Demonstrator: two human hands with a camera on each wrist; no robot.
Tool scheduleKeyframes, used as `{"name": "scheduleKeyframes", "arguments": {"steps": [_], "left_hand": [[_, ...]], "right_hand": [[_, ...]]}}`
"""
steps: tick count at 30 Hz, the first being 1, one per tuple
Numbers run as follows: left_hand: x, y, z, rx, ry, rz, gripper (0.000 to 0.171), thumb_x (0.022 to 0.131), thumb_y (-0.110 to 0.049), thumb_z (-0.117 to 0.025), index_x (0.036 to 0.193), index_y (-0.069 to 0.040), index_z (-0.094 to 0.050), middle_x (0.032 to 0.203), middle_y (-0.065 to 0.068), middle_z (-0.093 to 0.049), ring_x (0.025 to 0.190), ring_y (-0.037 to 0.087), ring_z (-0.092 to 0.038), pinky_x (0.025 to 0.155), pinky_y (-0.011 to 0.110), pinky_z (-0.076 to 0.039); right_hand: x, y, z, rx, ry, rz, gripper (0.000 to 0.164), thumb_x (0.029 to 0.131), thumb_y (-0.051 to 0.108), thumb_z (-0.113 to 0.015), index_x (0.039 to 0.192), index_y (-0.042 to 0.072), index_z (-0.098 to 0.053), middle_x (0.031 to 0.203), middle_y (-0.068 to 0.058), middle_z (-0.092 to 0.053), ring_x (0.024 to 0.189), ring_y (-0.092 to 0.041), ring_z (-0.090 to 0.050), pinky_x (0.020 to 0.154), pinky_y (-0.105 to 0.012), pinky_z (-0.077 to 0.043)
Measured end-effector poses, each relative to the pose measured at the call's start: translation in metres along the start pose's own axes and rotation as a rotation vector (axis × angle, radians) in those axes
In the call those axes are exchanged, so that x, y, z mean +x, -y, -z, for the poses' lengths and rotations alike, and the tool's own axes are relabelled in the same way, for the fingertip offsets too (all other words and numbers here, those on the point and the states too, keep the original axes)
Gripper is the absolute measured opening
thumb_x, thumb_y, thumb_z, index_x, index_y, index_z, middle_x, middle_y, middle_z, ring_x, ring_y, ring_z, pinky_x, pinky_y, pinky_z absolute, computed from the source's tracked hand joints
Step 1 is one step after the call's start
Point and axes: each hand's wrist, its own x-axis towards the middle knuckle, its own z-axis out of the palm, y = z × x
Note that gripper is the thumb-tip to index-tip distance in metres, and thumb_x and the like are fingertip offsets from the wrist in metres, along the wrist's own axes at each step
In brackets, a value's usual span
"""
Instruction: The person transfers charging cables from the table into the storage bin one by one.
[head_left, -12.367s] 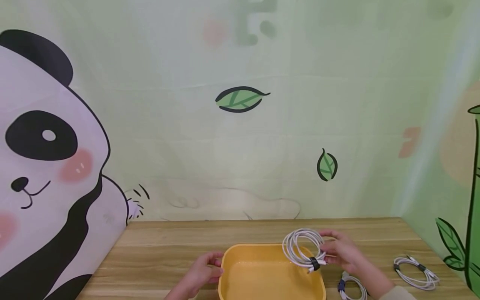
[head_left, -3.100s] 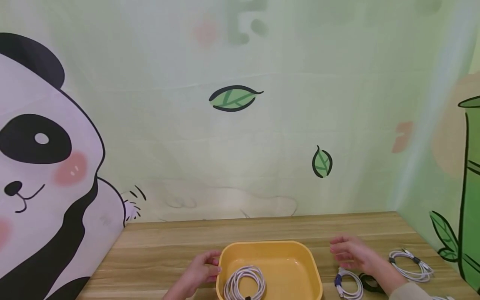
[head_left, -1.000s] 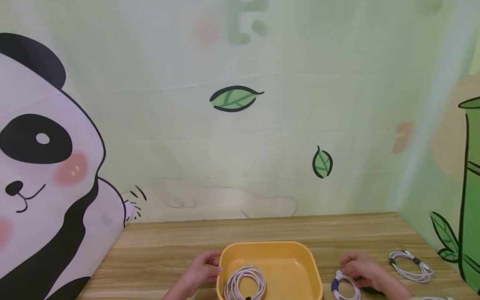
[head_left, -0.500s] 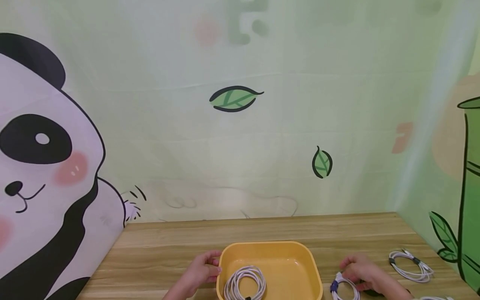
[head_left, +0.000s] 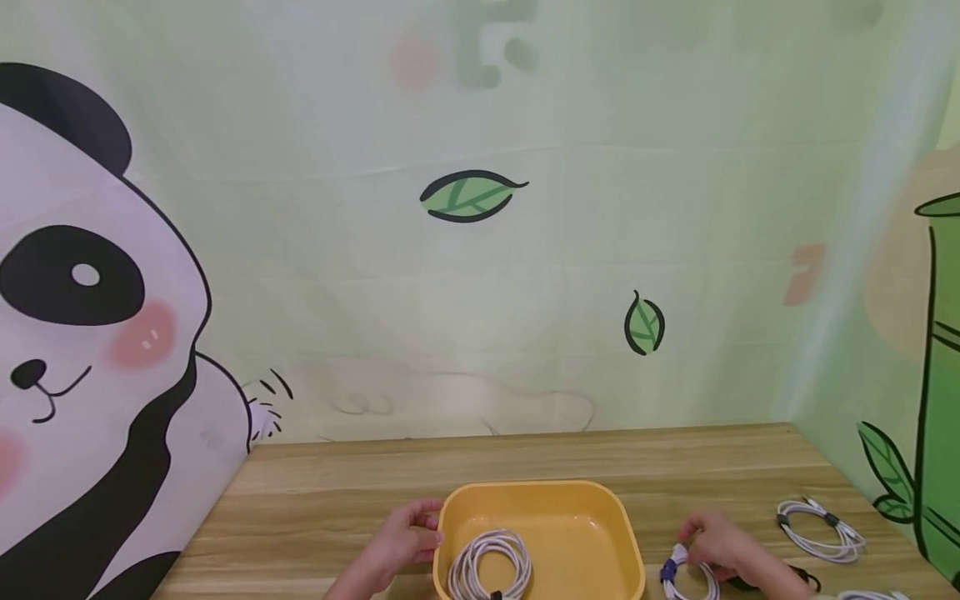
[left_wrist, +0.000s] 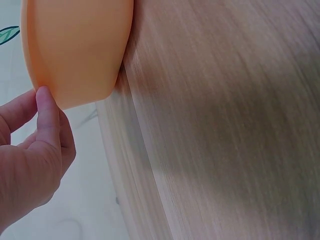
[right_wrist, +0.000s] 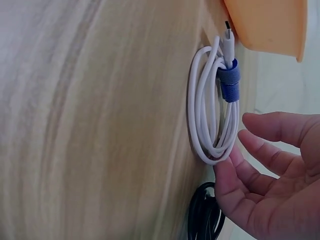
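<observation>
My left hand pinches the left rim of a yellow tray; in the left wrist view, the thumb presses on its wall. Inside the tray, toward the left, lies a coiled white cable with a dark tie. To the right of the tray my right hand is at another coiled white cable, bound by a blue strap. Its fingers are spread apart, with some fingertips touching the coil's edge. That coil appears to rest on the table, partly covered by the hand in the head view.
A black cable lies close beside the right hand. Farther right is a white cable coil with dark ties, and another white cable is cut off by the bottom edge. A printed backdrop rises behind the wooden table.
Since 12.4 seconds ago, the white coil in my right hand has come to lie in the tray. The right hand then lowered to the blue-strapped coil, which shifted slightly left. The left hand stayed.
</observation>
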Motion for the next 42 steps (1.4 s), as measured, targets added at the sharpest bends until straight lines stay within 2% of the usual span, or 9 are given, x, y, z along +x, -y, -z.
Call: {"name": "scheduleKeyframes", "arguments": {"steps": [4,11,22,28,32,36,42], "left_hand": [[0.000,0.000,0.000,0.002,-0.001,0.004,0.049,0.079,0.005,-0.054,0.124,0.012,-0.038,0.092,0.010,-0.048,0.075,0.013,-0.054,0.064,0.027,-0.052],[0.000,0.000,0.000,0.004,-0.002,0.006,0.049,0.079,0.006,-0.054,0.124,0.012,-0.039,0.091,0.009,-0.049,0.075,0.013,-0.054,0.065,0.028,-0.052],[0.000,0.000,0.000,0.003,-0.001,-0.004,0.050,0.078,0.006,-0.054,0.125,0.012,-0.038,0.092,0.010,-0.049,0.075,0.014,-0.055,0.065,0.027,-0.052],[0.001,0.001,-0.001,0.002,0.001,-0.010,0.050,0.078,0.006,-0.054,0.125,0.012,-0.039,0.092,0.011,-0.049,0.075,0.014,-0.055,0.066,0.027,-0.052],[0.001,0.000,-0.001,0.008,-0.003,-0.007,0.049,0.078,0.006,-0.055,0.124,0.012,-0.039,0.092,0.011,-0.049,0.075,0.014,-0.055,0.065,0.028,-0.052],[0.001,0.000,-0.001,0.012,-0.008,-0.002,0.049,0.078,0.007,-0.055,0.124,0.012,-0.039,0.093,0.012,-0.049,0.076,0.014,-0.055,0.066,0.029,-0.053],[0.000,0.000,-0.001,0.001,-0.007,-0.006,0.049,0.079,0.008,-0.055,0.125,0.012,-0.039,0.093,0.012,-0.049,0.076,0.015,-0.055,0.066,0.030,-0.054]], "right_hand": [[0.001,-0.001,-0.002,-0.035,-0.015,0.030,0.025,0.059,-0.009,-0.054,0.082,0.003,-0.056,0.065,-0.003,-0.048,0.046,-0.007,-0.033,0.039,-0.017,-0.032],[0.005,-0.004,-0.004,-0.038,0.017,0.058,0.028,0.057,-0.014,-0.053,0.080,0.001,-0.055,0.062,-0.003,-0.049,0.040,-0.003,-0.026,0.037,-0.012,-0.024],[0.009,-0.006,-0.006,-0.081,0.035,0.037,0.030,0.058,-0.015,-0.050,0.080,0.003,-0.056,0.064,-0.004,-0.048,0.041,-0.004,-0.026,0.036,-0.014,-0.022],[0.010,-0.007,-0.006,-0.098,0.053,0.075,0.033,0.057,-0.017,-0.048,0.082,0.004,-0.056,0.064,-0.004,-0.047,0.041,-0.004,-0.025,0.037,-0.013,-0.022],[0.009,-0.010,-0.005,-0.056,0.070,0.134,0.031,0.057,-0.014,-0.049,0.082,0.003,-0.056,0.056,0.000,-0.042,0.039,-0.002,-0.026,0.037,-0.012,-0.022],[0.007,-0.014,-0.003,0.016,0.089,0.169,0.026,0.059,-0.009,-0.051,0.083,0.000,-0.057,0.059,0.001,-0.043,0.041,-0.003,-0.031,0.039,-0.014,-0.029],[0.007,-0.016,0.000,0.122,0.114,0.133,0.028,0.062,-0.006,-0.053,0.089,-0.006,-0.056,0.062,0.001,-0.045,0.047,-0.007,-0.041,0.042,-0.017,-0.037]]}}
